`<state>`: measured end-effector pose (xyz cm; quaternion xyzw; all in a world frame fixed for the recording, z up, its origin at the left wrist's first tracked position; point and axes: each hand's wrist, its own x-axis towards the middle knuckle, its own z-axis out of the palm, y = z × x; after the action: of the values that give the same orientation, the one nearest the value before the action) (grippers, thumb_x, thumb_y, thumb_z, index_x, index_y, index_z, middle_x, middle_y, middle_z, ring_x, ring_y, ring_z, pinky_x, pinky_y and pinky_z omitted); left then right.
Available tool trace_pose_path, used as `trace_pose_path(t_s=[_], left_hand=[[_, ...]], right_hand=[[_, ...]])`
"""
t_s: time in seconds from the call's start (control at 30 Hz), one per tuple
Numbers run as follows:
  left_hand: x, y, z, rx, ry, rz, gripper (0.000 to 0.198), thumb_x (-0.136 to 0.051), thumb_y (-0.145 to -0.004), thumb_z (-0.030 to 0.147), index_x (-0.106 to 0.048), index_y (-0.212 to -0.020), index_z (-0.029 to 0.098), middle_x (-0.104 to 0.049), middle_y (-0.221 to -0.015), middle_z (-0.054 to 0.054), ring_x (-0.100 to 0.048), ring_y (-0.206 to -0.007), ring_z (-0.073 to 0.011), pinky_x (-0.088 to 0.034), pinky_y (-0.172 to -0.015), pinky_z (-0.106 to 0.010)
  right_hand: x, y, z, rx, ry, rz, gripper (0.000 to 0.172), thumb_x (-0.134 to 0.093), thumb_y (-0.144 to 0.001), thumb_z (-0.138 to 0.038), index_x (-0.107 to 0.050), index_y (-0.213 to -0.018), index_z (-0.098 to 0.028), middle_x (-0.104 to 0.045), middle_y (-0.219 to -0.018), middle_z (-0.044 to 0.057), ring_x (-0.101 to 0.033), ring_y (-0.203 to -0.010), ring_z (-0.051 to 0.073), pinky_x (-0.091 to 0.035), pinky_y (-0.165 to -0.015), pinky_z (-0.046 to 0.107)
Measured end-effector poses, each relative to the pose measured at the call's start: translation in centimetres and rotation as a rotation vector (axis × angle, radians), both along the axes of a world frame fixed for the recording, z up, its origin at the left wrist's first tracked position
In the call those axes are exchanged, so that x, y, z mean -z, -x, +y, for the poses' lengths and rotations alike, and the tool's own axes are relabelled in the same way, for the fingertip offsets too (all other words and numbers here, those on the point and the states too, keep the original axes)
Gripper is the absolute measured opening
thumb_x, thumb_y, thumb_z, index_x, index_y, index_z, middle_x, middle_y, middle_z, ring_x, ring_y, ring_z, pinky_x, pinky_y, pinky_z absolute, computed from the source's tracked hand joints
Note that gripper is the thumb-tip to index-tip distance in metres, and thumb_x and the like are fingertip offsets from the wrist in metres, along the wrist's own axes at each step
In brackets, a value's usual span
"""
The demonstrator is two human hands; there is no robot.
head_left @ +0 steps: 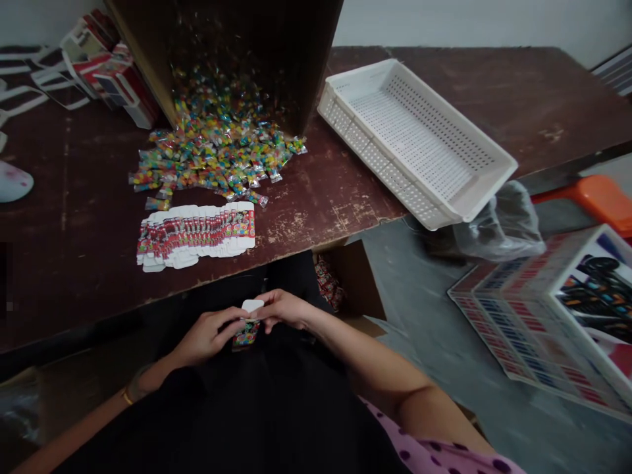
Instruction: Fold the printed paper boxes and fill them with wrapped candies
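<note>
Above my lap, my left hand and my right hand both grip a small printed carton with a raised white flap. The fingers of both hands close on its upper end. On the table in front, a fanned row of flat printed cartons with white flaps lies near the edge. Behind it spreads a heap of small wrapped candies in many colours, spilling out of a large cardboard box tipped on its side. Whether the carton in my hands has anything inside is hidden.
A white perforated plastic basket sits on the table at right, its near corner past the edge. Red and white boxes stand at back left. Below the table are an open cardboard box with small wrapped pieces and a striped bin. An orange stool is at far right.
</note>
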<state>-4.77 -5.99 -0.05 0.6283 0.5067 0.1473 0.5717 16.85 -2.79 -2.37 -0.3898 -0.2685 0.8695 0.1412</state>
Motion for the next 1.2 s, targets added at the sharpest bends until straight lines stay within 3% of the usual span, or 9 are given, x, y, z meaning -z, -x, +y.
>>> trace_pose_path(t_s=[0.1,0.2,0.3,0.43,0.57,0.7,0.8,1.03,1.2], left_hand=[[0.3,-0.4,0.1,-0.245,0.087,-0.069,0.024,-0.058,-0.085,0.038,-0.073,-0.088,0.020,-0.075,-0.082,-0.003,-0.066,-0.078,-0.0217,-0.048,-0.074,-0.028],[1.0,-1.2,0.1,-0.395,0.336,-0.329,0.045,-0.067,-0.078,0.030,-0.059,-0.121,0.022,-0.070,-0.080,0.000,-0.064,-0.075,-0.0192,-0.048,-0.072,-0.029],[2.3,-2.0,-0.4,-0.428,0.667,-0.572,0.065,-0.065,-0.075,0.023,-0.045,-0.137,0.026,-0.070,-0.094,-0.002,-0.065,-0.085,-0.0210,-0.048,-0.082,-0.035],[3.8,-2.4,-0.9,-0.469,0.804,-0.631,0.042,-0.062,-0.079,0.025,-0.062,-0.120,0.019,-0.072,-0.103,-0.006,-0.063,-0.098,-0.0237,-0.042,-0.094,-0.037],[3.5,-2.0,-0.6,-0.368,0.911,-0.850,0.051,-0.058,-0.076,0.024,-0.058,-0.127,0.017,-0.070,-0.112,-0.009,-0.062,-0.104,-0.0273,-0.041,-0.096,-0.042],[2.7,-1.6,-0.1,-0.302,0.934,-0.992,0.053,-0.054,-0.078,0.014,-0.056,-0.131,0.013,-0.068,-0.119,-0.013,-0.059,-0.114,-0.0285,-0.038,-0.101,-0.044],[2.7,-1.6,0.2,-0.308,0.933,-0.980,0.048,-0.051,-0.082,0.007,-0.057,-0.130,0.012,-0.069,-0.118,-0.014,-0.059,-0.116,-0.0272,-0.037,-0.103,-0.044],[3.4,-1.5,-0.2,-0.410,0.914,-0.828,0.031,-0.060,-0.088,0.017,-0.065,-0.119,0.013,-0.070,-0.115,-0.013,-0.061,-0.114,-0.0255,-0.038,-0.106,-0.042],[3.5,-1.3,-0.8,-0.343,0.821,-0.803,0.040,-0.062,-0.089,0.035,-0.062,-0.125,0.018,-0.066,-0.125,-0.012,-0.060,-0.116,-0.0257,-0.040,-0.105,-0.042]], right_hand=[[-0.1,0.6,-1.2,0.105,-0.157,-0.058,0.040,-0.076,-0.069,-0.051,-0.069,-0.073,-0.012,-0.060,-0.056,-0.004,-0.055,-0.049,0.006,-0.047,-0.055,0.019],[-0.4,0.7,-2.0,0.110,-0.152,-0.002,0.038,-0.074,-0.072,-0.050,-0.071,-0.084,-0.013,-0.064,-0.067,-0.002,-0.055,-0.051,0.006,-0.049,-0.061,0.022],[-1.0,0.7,-2.1,0.080,-0.346,-0.062,0.030,-0.071,-0.078,-0.038,-0.073,-0.100,-0.018,-0.068,-0.089,0.002,-0.057,-0.059,0.007,-0.051,-0.066,0.025],[-1.7,0.9,-1.6,0.041,-0.800,-0.188,0.022,-0.063,-0.087,-0.032,-0.076,-0.102,-0.021,-0.068,-0.104,0.006,-0.062,-0.098,0.017,-0.049,-0.089,0.031],[-1.8,0.9,-1.0,0.039,-0.764,-0.201,0.025,-0.058,-0.091,-0.034,-0.077,-0.095,-0.019,-0.071,-0.098,0.007,-0.064,-0.091,0.017,-0.052,-0.079,0.029],[-1.1,0.7,-0.7,0.031,-0.616,-0.193,0.021,-0.069,-0.083,-0.033,-0.077,-0.094,-0.018,-0.069,-0.091,0.006,-0.063,-0.069,0.013,-0.050,-0.059,0.023],[-0.3,0.7,-0.7,0.032,-0.585,-0.224,0.019,-0.068,-0.082,-0.030,-0.077,-0.094,-0.018,-0.066,-0.086,0.003,-0.058,-0.059,0.008,-0.048,-0.054,0.021],[0.0,0.1,-0.2,-0.013,-0.886,-0.330,0.014,-0.065,-0.087,-0.023,-0.077,-0.094,-0.020,-0.068,-0.084,0.003,-0.063,-0.078,0.013,-0.050,-0.075,0.026],[-0.8,-0.6,-2.4,-0.137,-1.134,-0.317,0.027,-0.057,-0.091,-0.018,-0.071,-0.115,-0.020,-0.065,-0.107,0.008,-0.062,-0.098,0.016,-0.049,-0.088,0.028]])
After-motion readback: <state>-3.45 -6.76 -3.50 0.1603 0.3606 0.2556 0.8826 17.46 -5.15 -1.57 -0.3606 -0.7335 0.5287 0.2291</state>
